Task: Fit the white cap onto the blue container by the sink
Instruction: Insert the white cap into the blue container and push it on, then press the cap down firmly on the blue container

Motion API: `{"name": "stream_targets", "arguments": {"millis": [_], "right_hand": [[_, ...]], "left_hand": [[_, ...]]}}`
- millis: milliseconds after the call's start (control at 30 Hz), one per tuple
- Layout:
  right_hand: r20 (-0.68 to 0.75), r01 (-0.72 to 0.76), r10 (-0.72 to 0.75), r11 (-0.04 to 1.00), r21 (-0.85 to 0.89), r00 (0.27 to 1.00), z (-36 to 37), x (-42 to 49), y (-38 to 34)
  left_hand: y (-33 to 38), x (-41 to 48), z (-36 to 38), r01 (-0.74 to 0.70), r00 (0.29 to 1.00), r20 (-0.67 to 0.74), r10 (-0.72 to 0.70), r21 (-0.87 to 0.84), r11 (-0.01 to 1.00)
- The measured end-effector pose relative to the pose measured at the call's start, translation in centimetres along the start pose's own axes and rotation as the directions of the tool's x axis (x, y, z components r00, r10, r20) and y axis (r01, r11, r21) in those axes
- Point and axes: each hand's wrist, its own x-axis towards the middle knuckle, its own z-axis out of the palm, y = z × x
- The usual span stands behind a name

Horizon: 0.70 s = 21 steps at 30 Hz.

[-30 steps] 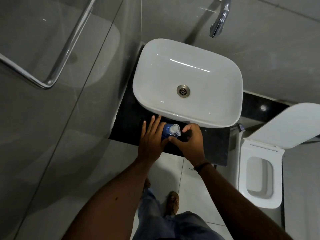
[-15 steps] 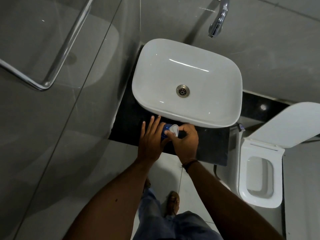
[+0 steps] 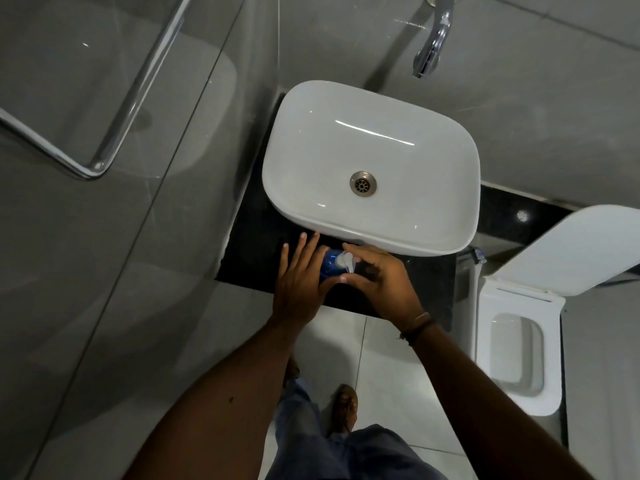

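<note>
A small blue container (image 3: 329, 266) stands on the black counter (image 3: 254, 258) just in front of the white sink (image 3: 374, 168). A white cap (image 3: 344, 260) sits on its top. My left hand (image 3: 299, 282) is pressed flat against the container's left side, fingers straight and pointing toward the sink. My right hand (image 3: 381, 282) curls around the cap from the right, thumb and index finger pinching it. Most of the container's body is hidden between the two hands.
A chrome tap (image 3: 433, 43) hangs from the grey wall above the sink. A white toilet (image 3: 516, 344) with its lid raised stands at the right. A glass shower screen with a chrome rail (image 3: 114, 116) fills the left. The person's legs and foot show below.
My right hand has closed in from the right onto the cap and now wraps around it. The left hand has stayed against the container.
</note>
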Motion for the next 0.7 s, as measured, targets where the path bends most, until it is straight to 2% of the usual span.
{"name": "stream_targets", "arguments": {"millis": [300, 567, 700], "right_hand": [[-0.166, -0.032, 0.021, 0.998, -0.062, 0.986, 1.3, -0.5, -1.1], [-0.164, -0.044, 0.038, 0.999, -0.032, 0.986, 1.5, -0.6, -0.9], [-0.11, -0.087, 0.098, 0.991, 0.099, 0.989, 1.4, -1.1, -0.5]], "left_hand": [[0.1, -0.1, -0.3, -0.002, 1.0, 0.025, 0.002, 0.006, 1.0], [0.1, -0.1, -0.4, -0.001, 0.999, 0.043, 0.001, -0.009, 1.0], [0.0, -0.2, -0.4, -0.017, 0.999, 0.036, 0.017, -0.015, 1.0]]}}
